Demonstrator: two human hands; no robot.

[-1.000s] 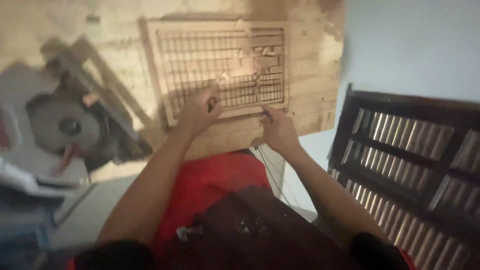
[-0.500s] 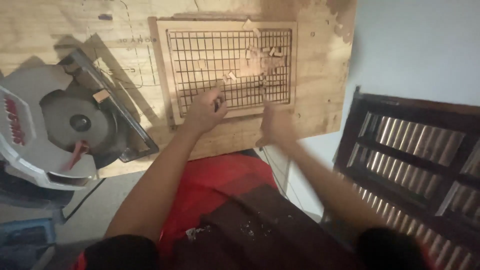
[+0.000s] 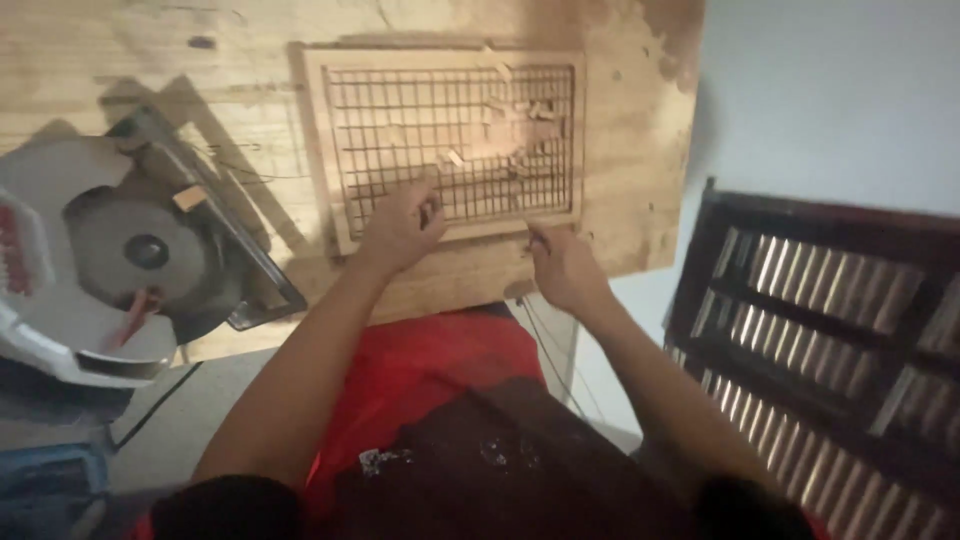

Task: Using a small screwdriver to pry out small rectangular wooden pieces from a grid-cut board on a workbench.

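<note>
Head view: left hand (image 3: 400, 222) & right hand (image 3: 562, 265) on wooden grille (image 3: 450, 140).

A lattice frame (image 3: 450, 140) lies on the plywood bench (image 3: 620, 180), circular saw (image 3: 130, 260) to its left, louvred shutter (image 3: 830, 330) right.

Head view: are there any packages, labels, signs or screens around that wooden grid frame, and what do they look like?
Label: red marking on the white guard of the round grey circular saw, at the left edge on the pale plywood board; too blurred to make out.
No packages, signs or screens show.
Left hand rests on the pale wooden lattice frame; right hand at its lower edge.
</note>
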